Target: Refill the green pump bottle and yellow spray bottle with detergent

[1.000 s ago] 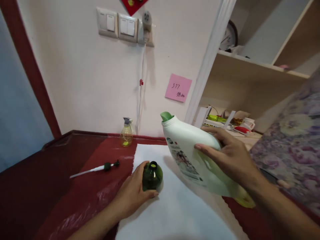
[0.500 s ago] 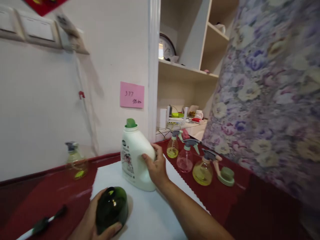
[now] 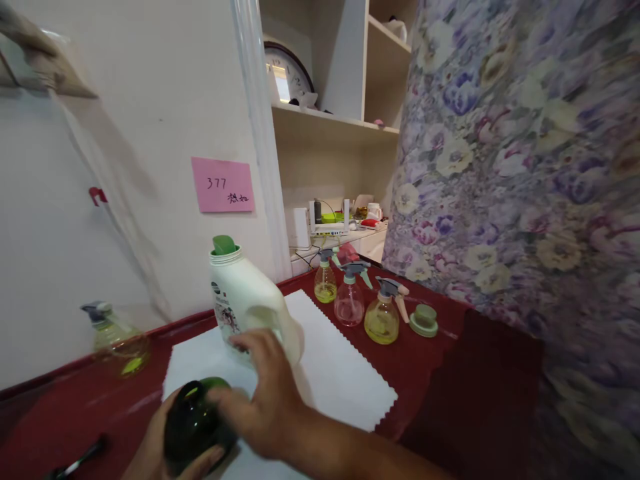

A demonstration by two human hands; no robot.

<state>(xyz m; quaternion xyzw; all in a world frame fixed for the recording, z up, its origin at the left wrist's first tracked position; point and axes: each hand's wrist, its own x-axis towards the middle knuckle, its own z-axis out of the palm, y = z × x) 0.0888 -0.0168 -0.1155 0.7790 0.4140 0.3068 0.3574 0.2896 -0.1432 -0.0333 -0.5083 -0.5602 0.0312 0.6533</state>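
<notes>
My left hand (image 3: 155,437) is wrapped round a dark green, glossy, rounded bottle (image 3: 193,427) near the bottom of the view. My right hand (image 3: 270,393) is just right of that bottle, its fingers apart and partly smeared by motion. Whether its nearest fingertip touches the green bottle, I cannot tell. Behind the right hand, a white detergent jug (image 3: 247,287) stands upright on a white sheet (image 3: 345,377). The jug's neck is uncapped, with a green spout inside. A green cap (image 3: 424,320) lies on the table at the right.
Three spray bottles, one pink (image 3: 349,307) and two yellow (image 3: 382,323), line the sheet's right side. Another spray bottle (image 3: 117,343) stands by the wall. A dark-headed brush-like tool (image 3: 83,457) lies front left. A floral curtain (image 3: 500,200) hangs at the right.
My right hand has let go of the detergent jug and moved down and left to the green bottle. The view has turned right. My left hand keeps its hold.
</notes>
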